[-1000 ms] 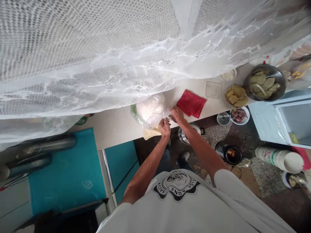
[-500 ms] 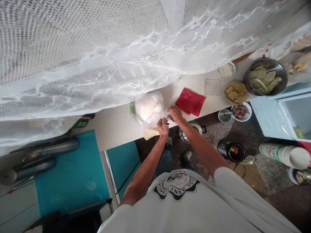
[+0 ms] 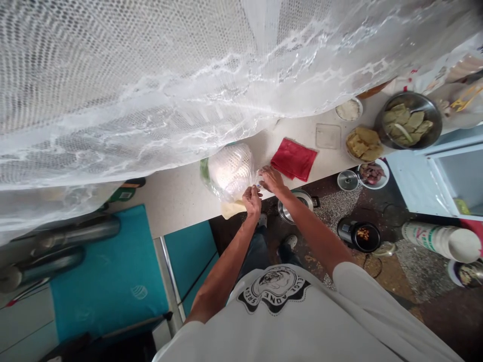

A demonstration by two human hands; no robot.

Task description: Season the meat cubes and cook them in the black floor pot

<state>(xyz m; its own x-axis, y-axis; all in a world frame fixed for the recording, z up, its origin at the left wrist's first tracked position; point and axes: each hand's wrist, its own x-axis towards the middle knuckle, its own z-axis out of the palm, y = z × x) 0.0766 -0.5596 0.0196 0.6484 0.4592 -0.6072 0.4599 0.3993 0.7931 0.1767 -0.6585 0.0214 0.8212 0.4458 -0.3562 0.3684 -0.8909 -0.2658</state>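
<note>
On the pale counter sits a clear plastic bag (image 3: 231, 168) with something white and bumpy inside and a green edge at its left. My left hand (image 3: 252, 199) is closed, its fingers pinching the gathered end of the bag at the lower right. Just above and to the right, my right hand (image 3: 270, 178) is curled with its fingertips on the same gathered plastic. A pale yellow cloth or sheet (image 3: 232, 209) shows under the bag at the counter's edge. Beside my right hand lies a folded red cloth (image 3: 294, 158).
A white lace curtain (image 3: 158, 90) hangs low over the counter (image 3: 177, 198). To the right stand a clear square container (image 3: 328, 136), a bowl of yellow pieces (image 3: 364, 144) and a pot of leaves (image 3: 409, 123). Below, a metal pan (image 3: 295, 205) and a black cooker (image 3: 366, 237) are near the floor.
My hands stay at the gathered end of the bag, with only slight finger movement. The whole view has shifted a little.
</note>
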